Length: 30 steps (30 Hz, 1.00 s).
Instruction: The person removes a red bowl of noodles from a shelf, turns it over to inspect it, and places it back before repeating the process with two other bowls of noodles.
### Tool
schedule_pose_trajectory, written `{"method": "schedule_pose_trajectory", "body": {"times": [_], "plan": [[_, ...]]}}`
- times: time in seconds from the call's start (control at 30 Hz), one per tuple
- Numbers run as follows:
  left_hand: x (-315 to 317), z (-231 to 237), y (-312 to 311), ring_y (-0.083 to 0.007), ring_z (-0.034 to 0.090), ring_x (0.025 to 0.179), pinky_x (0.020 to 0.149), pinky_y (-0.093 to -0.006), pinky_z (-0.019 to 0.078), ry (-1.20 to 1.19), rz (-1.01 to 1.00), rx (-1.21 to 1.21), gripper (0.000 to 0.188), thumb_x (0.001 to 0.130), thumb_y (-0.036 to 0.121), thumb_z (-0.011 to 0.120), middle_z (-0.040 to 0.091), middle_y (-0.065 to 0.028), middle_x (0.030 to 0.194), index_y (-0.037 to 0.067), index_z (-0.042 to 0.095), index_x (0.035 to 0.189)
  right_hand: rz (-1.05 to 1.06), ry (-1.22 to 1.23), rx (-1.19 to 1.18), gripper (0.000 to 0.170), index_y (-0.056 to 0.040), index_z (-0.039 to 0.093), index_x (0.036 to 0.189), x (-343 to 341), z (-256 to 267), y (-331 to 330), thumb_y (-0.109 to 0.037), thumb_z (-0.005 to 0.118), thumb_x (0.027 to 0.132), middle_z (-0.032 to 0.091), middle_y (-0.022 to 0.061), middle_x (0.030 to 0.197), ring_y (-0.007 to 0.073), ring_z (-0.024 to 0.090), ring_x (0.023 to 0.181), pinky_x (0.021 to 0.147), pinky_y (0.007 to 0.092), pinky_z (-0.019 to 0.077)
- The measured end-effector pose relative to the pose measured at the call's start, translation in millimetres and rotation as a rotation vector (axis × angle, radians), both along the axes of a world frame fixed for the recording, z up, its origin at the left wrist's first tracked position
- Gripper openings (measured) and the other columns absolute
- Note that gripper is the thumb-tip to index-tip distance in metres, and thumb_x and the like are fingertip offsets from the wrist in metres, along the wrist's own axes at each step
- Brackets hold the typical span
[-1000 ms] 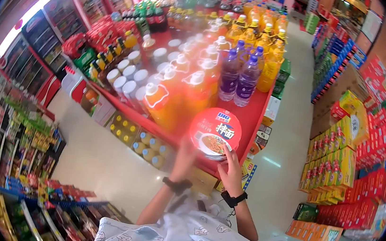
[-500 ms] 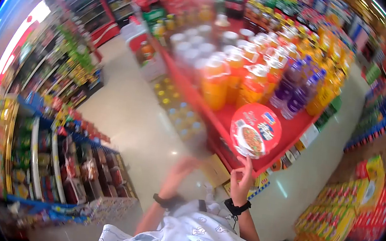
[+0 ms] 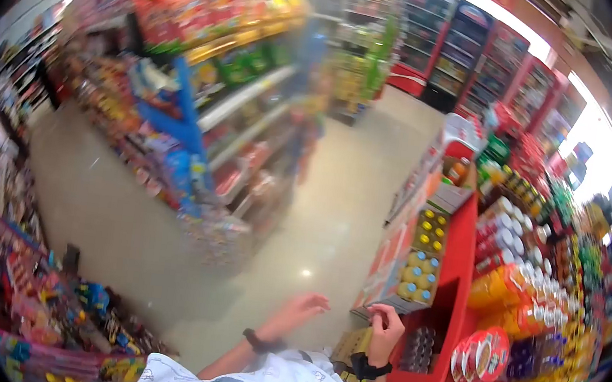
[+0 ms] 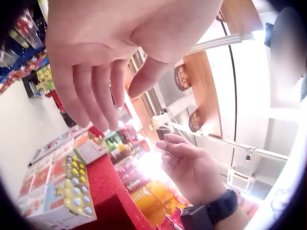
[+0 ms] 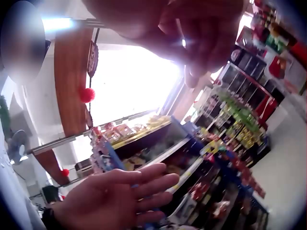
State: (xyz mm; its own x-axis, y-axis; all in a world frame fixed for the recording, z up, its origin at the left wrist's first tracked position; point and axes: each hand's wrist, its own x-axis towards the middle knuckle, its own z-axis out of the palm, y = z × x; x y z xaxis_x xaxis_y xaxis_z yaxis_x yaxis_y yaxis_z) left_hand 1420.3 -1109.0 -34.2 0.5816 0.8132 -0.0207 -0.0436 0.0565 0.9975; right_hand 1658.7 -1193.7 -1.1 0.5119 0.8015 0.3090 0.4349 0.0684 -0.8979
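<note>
Both hands are raised in front of the body and hold nothing. My left hand has its fingers loosely extended; in the left wrist view the same left hand shows slightly bent, separate fingers. Close to the red display stand is my right hand, its fingers loosely curled. In the right wrist view the right hand is dark, and the left hand shows an open palm. Red-lidded instant noodle bowls stand stacked on the display's corner, to the right of the right hand.
Orange drink bottles and purple bottles crowd the stand beside the bowls. Cartons of bottles with blue caps sit along its side. A snack shelf borders the aisle floor on the left. Fridges line the back.
My right hand has come away from the noodle bowl it touched; the left came away earlier. The head view has swung left, so the stand now lies at the right and the aisle in the middle.
</note>
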Motion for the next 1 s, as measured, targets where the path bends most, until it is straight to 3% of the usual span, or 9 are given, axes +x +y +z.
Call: {"method": "schedule_pose_trajectory", "body": {"times": [0.2, 0.33, 0.43, 0.47, 0.57, 0.6, 0.77, 1.0], "plan": [[-151, -15, -13, -0.0168, 0.069, 0.116, 0.102, -0.0338, 0.0532, 0.013, 0.336, -0.173, 0.029, 0.106, 0.008, 0.059, 0.074, -0.0071, 0.123, 0.002, 0.065, 0.134, 0.458, -0.171, -0.080, 0.016, 0.0014, 0.073, 0.101, -166, 0, 53, 0.007, 0.061, 0.093, 0.077, 0.0073, 0.091, 0.0152, 0.071, 0.079, 0.074, 0.0290, 0.0547], [-229, -38, -26, -0.0167, 0.069, 0.115, 0.098, -0.0324, 0.0537, -0.019, 0.583, -0.129, 0.028, 0.106, 0.008, 0.059, 0.074, -0.0067, 0.121, 0.001, 0.064, 0.133, 0.777, -0.117, -0.166, 0.016, 0.0003, 0.074, 0.103, -262, 3, 73, 0.004, 0.064, 0.091, 0.077, 0.0112, 0.093, 0.0198, 0.073, 0.080, 0.077, 0.0318, 0.0559], [-278, -48, -35, -0.0179, 0.069, 0.115, 0.099, -0.0327, 0.0536, -0.026, 0.734, -0.145, 0.027, 0.106, 0.009, 0.060, 0.074, -0.0080, 0.122, 0.002, 0.063, 0.133, 1.018, -0.180, -0.199, 0.018, -0.0009, 0.076, 0.105, -315, -4, 91, 0.002, 0.065, 0.091, 0.078, 0.0135, 0.097, 0.0255, 0.074, 0.084, 0.079, 0.0345, 0.0571], [-291, -52, -37, -0.0184, 0.069, 0.116, 0.099, -0.0328, 0.0536, -0.035, 0.775, -0.162, 0.027, 0.107, 0.009, 0.060, 0.074, -0.0086, 0.122, 0.002, 0.063, 0.132, 1.082, -0.243, -0.201, 0.020, -0.0020, 0.077, 0.107, -332, -1, 99, 0.000, 0.066, 0.091, 0.078, 0.0150, 0.101, 0.0318, 0.075, 0.091, 0.082, 0.0375, 0.0583], [-325, -81, -37, -0.0188, 0.069, 0.116, 0.100, -0.0329, 0.0534, -0.261, 0.908, -0.203, 0.025, 0.108, 0.011, 0.059, 0.074, -0.0097, 0.123, 0.003, 0.063, 0.131, 1.300, -0.331, -0.143, 0.023, -0.0065, 0.076, 0.114, -376, 13, 132, -0.004, 0.070, 0.092, 0.078, 0.0122, 0.108, 0.0287, 0.077, 0.090, 0.080, 0.0397, 0.0595], [-338, -66, -32, -0.0185, 0.069, 0.117, 0.100, -0.0323, 0.0531, -0.253, 0.929, -0.223, 0.024, 0.109, 0.011, 0.057, 0.074, -0.0100, 0.123, 0.003, 0.062, 0.131, 1.354, -0.382, -0.088, 0.024, -0.0072, 0.074, 0.117, -389, 8, 147, -0.006, 0.069, 0.093, 0.077, 0.0122, 0.111, 0.0310, 0.076, 0.090, 0.081, 0.0407, 0.0593], [-406, -84, 15, -0.0160, 0.068, 0.116, 0.098, -0.0307, 0.0521, -0.094, 0.977, -0.202, 0.024, 0.109, 0.009, 0.055, 0.074, -0.0087, 0.123, 0.003, 0.063, 0.130, 1.414, -0.460, -0.054, 0.022, -0.0061, 0.074, 0.116, -471, -2, 224, -0.008, 0.068, 0.095, 0.076, 0.0145, 0.108, 0.0349, 0.074, 0.094, 0.081, 0.0411, 0.0585], [-513, -28, 123, -0.0144, 0.065, 0.118, 0.102, -0.0305, 0.0510, -0.043, 1.000, -0.090, 0.028, 0.108, 0.009, 0.056, 0.071, -0.0060, 0.124, 0.000, 0.063, 0.134, 1.571, -0.424, -0.025, 0.031, -0.0093, 0.071, 0.125, -585, -12, 333, -0.013, 0.066, 0.095, 0.075, 0.0144, 0.115, 0.0367, 0.071, 0.102, 0.086, 0.0450, 0.0565]]}}
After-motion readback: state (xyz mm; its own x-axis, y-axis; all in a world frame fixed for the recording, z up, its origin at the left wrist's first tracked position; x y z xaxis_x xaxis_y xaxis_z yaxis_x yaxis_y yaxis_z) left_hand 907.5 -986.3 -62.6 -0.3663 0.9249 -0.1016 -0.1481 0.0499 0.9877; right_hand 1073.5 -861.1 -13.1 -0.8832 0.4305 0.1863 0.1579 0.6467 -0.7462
